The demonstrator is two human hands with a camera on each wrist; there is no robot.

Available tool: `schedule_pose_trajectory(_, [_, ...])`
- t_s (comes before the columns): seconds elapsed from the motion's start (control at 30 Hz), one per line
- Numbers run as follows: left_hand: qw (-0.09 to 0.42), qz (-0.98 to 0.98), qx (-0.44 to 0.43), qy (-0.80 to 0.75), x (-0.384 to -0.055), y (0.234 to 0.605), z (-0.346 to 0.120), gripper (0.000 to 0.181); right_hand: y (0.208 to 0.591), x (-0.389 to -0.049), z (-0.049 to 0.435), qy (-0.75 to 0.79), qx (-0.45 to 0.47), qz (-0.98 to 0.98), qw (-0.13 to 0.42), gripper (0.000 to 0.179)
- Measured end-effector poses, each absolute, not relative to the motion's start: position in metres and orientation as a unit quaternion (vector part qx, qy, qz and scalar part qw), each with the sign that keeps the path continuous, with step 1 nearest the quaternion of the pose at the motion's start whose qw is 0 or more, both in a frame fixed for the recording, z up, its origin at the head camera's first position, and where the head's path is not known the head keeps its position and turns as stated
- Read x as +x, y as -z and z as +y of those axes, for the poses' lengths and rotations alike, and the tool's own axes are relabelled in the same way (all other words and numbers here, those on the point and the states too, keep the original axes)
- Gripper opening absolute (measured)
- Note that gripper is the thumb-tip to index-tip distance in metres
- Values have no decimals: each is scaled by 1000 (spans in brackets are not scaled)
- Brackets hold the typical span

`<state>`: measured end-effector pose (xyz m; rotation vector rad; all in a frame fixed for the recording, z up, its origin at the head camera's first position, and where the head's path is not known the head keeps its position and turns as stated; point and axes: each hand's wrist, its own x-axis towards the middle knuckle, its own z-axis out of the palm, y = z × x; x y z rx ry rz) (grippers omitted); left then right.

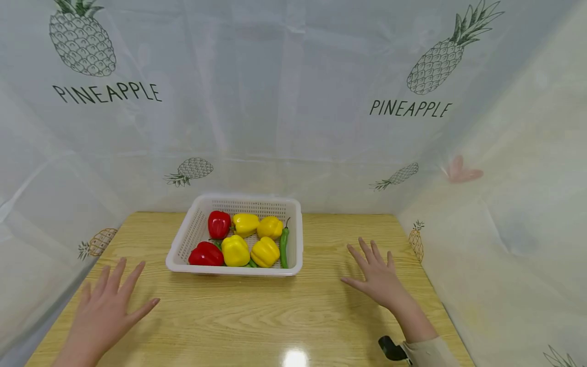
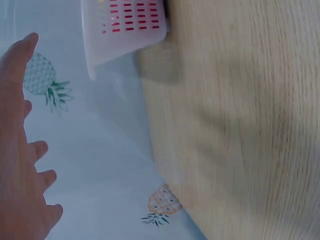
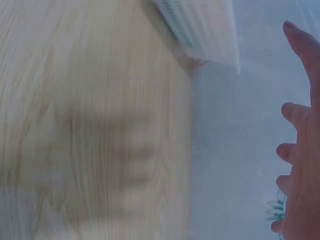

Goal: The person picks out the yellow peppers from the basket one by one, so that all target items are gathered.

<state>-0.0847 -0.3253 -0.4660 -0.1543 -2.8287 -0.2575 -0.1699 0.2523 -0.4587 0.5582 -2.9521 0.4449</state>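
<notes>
Toward the back of the wooden table stands a white plastic basket (image 1: 179, 250) with slotted walls. In it lie red bell peppers (image 1: 219, 225), several yellow bell peppers (image 1: 236, 251) and a long green chili pepper (image 1: 284, 247); more green shows partly hidden beneath the others. My left hand (image 1: 107, 311) is spread over the table to the left of the basket, holding nothing. On the basket's right, my right hand (image 1: 377, 278) hovers with fingers fanned out and nothing in it. Both wrist views show the hands apart from the basket, casting shadows on the wood.
The light wood table (image 1: 229, 316) reaches back to a pale curtain (image 1: 284, 112) printed with pineapples. More of this sheeting hangs along the left and right sides. A dark strap-like device (image 1: 392, 348) sits at the right wrist, by a beige sleeve (image 1: 431, 352).
</notes>
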Motion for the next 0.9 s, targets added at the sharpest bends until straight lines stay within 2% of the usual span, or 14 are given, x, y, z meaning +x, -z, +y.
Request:
schedule_pose_trajectory(0.13, [152, -982, -59, 99, -90, 463, -319, 95, 460, -174, 243, -169, 201, -963, 63, 85])
schedule_pose_trajectory(0.43, [161, -977, -59, 127, -100, 454, -299, 91, 448, -179, 212, -219, 214, -951, 30, 87])
schedule_pose_trajectory(0.6, [171, -973, -59, 146, -105, 450, -291, 92, 443, -184, 195, -238, 228, -944, 30, 88])
schedule_pose_trajectory(0.9, [128, -961, -18, 246, -110, 446, -276, 83, 432, -192, 161, -318, 241, -917, -10, 89])
